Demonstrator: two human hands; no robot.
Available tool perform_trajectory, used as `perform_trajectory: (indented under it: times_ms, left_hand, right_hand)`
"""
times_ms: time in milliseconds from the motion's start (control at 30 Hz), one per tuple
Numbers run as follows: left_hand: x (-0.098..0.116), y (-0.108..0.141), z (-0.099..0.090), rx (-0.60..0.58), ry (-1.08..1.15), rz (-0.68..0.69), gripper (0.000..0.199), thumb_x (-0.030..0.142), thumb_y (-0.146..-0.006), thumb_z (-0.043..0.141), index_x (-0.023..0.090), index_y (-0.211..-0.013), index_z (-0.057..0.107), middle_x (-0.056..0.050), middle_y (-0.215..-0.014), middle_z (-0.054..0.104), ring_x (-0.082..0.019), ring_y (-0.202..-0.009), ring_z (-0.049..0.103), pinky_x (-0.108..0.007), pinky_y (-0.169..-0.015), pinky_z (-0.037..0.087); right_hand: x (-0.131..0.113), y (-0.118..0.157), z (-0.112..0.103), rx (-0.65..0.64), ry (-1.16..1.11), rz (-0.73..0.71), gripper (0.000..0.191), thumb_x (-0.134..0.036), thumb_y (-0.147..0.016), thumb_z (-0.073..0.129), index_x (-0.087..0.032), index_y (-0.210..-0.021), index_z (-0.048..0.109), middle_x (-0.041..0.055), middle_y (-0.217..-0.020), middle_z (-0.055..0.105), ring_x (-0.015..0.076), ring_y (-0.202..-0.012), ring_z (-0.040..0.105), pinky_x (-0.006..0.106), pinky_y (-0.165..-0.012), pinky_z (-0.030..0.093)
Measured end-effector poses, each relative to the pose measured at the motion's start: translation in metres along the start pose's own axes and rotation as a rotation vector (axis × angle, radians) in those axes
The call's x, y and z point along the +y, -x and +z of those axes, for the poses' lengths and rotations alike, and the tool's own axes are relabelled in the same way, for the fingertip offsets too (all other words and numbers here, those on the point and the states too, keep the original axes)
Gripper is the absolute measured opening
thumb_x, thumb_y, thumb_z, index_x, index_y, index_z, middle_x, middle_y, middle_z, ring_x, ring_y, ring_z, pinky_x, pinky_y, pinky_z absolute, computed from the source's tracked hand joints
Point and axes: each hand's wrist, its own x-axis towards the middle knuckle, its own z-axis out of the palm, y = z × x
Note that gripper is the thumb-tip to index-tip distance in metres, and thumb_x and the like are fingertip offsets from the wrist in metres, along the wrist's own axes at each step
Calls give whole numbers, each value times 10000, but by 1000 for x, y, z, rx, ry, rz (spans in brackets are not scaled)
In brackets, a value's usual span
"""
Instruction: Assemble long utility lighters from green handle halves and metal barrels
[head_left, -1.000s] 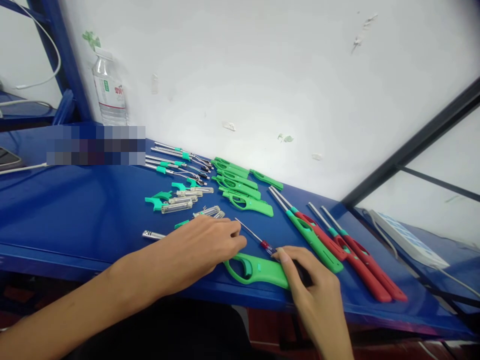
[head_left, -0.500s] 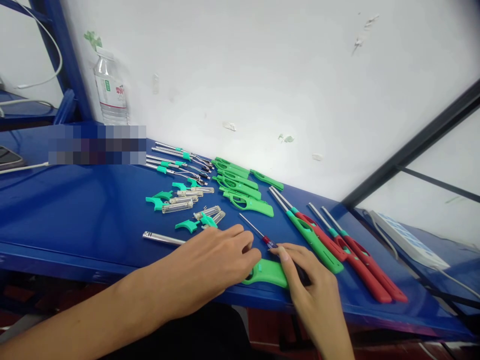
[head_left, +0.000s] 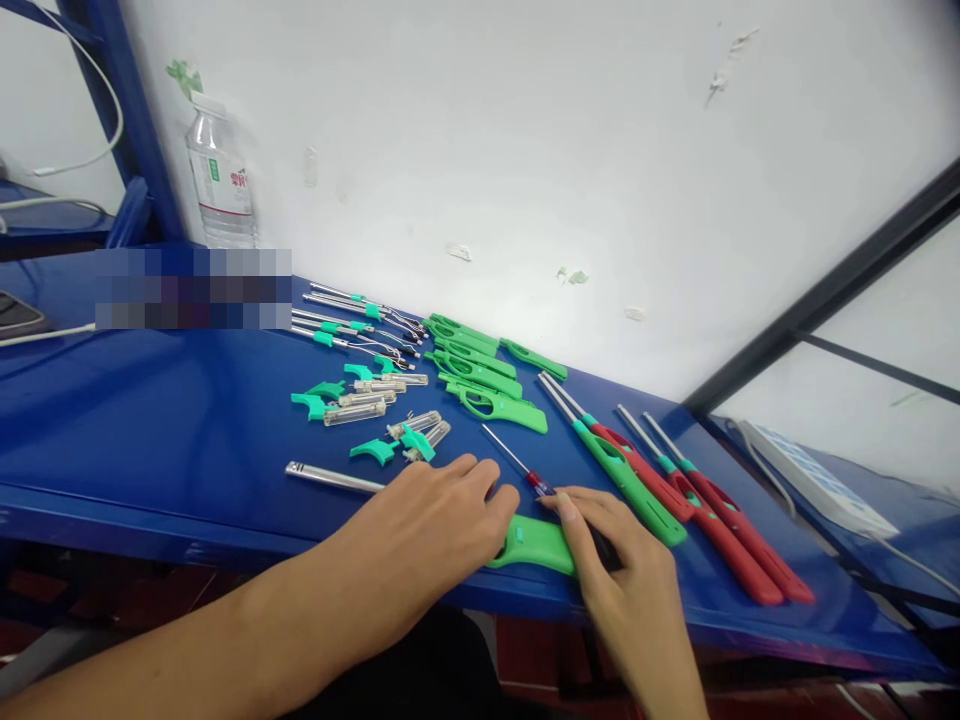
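Note:
Near the front edge of the blue table lies a green gas lighter [head_left: 541, 545], its metal tube [head_left: 330, 477] sticking out to the left from under my left hand [head_left: 454, 515]. The fingers of that hand are curled over the lighter's middle and hide it. My right hand [head_left: 626, 565] is closed around the handle of a screwdriver [head_left: 536, 482], with the shaft pointing up and left, clear of the lighter. The right thumb rests by the lighter's handle end. Behind the hands lie clear fuel tanks [head_left: 356, 412] and teal triggers [head_left: 375, 452].
Green lighter shells [head_left: 495, 405] lie in a row further back, left of them metal tubes with wires [head_left: 345, 327]. Assembled green [head_left: 637, 485] and red lighters [head_left: 731, 545] lie to the right. A water bottle [head_left: 221, 180] stands by the wall; a power strip [head_left: 817, 480] is at far right.
My left hand has shifted very slightly to the left, baring a little more of the green lighter. The screwdriver's tip has moved a touch to the right.

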Motion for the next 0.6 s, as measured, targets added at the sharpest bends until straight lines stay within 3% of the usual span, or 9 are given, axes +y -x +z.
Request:
perform_trajectory:
  times_ms: [267, 600]
  left_hand:
    - [-3, 4, 7, 111, 9, 17, 545, -45, -662, 685, 245, -1075, 480, -8, -1019, 635, -250, -889, 639, -355, -562, 230]
    - [-5, 4, 10, 156, 17, 26, 521, -54, -687, 681, 251, -1051, 467, 2, -983, 623, -244, -862, 634, -356, -568, 219]
  right_hand:
    - [0, 0, 0, -4, 15, 8, 306, -440, -1107, 607, -297, -1048, 871, 46, -1117, 837, 261, -1044, 794, 367, -948, 586]
    - [-2, 0, -2, -25, 10, 35, 386, -497, -1127, 556, -298, -1035, 873, 47, -1133, 843, 261, -1069, 791, 369, -969, 574]
